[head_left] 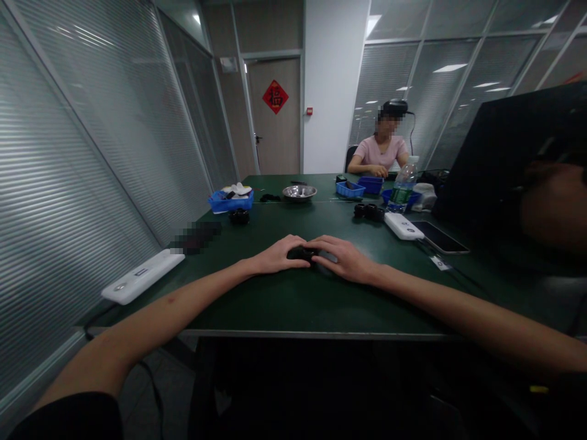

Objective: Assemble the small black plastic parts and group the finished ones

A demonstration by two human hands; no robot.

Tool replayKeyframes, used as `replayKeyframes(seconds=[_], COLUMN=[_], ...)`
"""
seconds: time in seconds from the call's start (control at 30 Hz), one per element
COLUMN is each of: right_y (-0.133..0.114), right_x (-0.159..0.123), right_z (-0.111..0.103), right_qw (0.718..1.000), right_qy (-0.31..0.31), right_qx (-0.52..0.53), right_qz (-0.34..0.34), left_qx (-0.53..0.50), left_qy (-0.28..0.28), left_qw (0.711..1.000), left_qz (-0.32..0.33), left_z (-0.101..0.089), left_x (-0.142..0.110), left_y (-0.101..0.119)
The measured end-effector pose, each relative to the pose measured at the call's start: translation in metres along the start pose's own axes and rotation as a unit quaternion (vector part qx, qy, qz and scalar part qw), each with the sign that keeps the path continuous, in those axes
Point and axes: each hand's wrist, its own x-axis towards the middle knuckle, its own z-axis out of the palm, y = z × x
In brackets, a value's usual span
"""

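Observation:
Both my hands meet over the green table, around a small black object (299, 252) with a rounded, glossy look. My left hand (278, 255) curls round its left side, thumb below and fingers above. From the other side my right hand (343, 258) closes on it, with fingertips touching those of the left hand. Much of the object is covered by the fingers, so its kind cannot be made out. Similar black lumpy pieces lie farther off, one group (239, 216) at the left and another (368, 212) at the right.
On the green table (293, 305) stand a metal bowl (299, 193), a blue basket (232, 200), a smaller blue basket (350, 189) and a water bottle (402, 186). White power banks (143, 277) and a phone (440, 237) lie at the sides. Another person (381, 150) sits across.

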Motion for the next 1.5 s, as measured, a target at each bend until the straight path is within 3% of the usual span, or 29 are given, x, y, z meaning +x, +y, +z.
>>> replayKeyframes(seconds=[0.43, 0.53, 0.7, 0.8, 1.0, 1.17, 1.5], right_y=[0.015, 0.016, 0.018, 0.024, 0.029, 0.03, 0.036], right_x=[-0.005, -0.005, -0.005, -0.005, -0.006, -0.006, -0.008], right_z=[0.006, 0.006, 0.007, 0.008, 0.008, 0.008, 0.01], right_qw=[0.998, 0.997, 0.995, 0.991, 0.989, 0.99, 0.992], right_qy=[0.005, 0.007, 0.011, 0.016, 0.007, -0.002, -0.008], right_qx=[-0.039, -0.04, -0.062, -0.078, -0.087, -0.083, -0.083], right_qz=[0.057, 0.064, 0.083, 0.103, 0.118, 0.113, 0.097], left_qx=[0.143, 0.175, 0.24, 0.267, 0.303, 0.339, 0.476], left_qy=[0.131, 0.149, 0.062, 0.01, 0.043, 0.066, 0.051], left_qw=[0.98, 0.973, 0.964, 0.956, 0.951, 0.938, 0.831], left_qz=[-0.037, -0.014, 0.097, 0.123, 0.036, -0.044, -0.282], left_z=[0.002, 0.001, 0.0, 0.0, 0.002, -0.007, -0.049], left_x=[-0.003, -0.005, -0.004, -0.001, 0.0, -0.003, -0.025], left_y=[-0.006, 0.001, 0.014, 0.015, 0.006, -0.018, -0.079])
